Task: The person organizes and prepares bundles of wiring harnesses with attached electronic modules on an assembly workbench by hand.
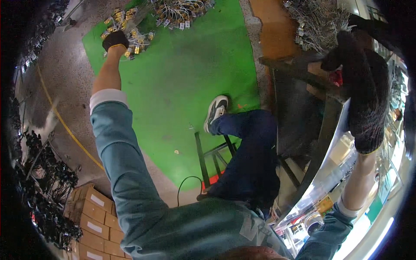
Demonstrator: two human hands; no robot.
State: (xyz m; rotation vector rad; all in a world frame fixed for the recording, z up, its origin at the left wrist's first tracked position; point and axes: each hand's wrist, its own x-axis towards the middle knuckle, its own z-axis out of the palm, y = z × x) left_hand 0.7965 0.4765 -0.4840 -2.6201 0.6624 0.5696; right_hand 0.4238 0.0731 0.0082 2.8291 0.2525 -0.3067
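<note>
My left hand [115, 40], in a black knit glove with a yellow cuff edge, reaches to the far left. It is closed at a heap of yellow-ended cable parts [138, 41] with white leads; its fingertips are hidden, and what it grips cannot be made out. On the right, my right hand [368, 95] wears the same kind of glove, with thumb and a finger spread apart beside a black metal frame [299, 71]. A small red piece [336, 77] shows just below the thumb. No held object is visible in that hand.
A bundle of white cables [184, 12] lies on the green mat [190, 73]. Grey cables [318, 26] are piled at the far right. Near my foot [216, 113] stands a black stool [206, 151]. Cardboard boxes [96, 212] and hanging black parts [37, 186] are at left.
</note>
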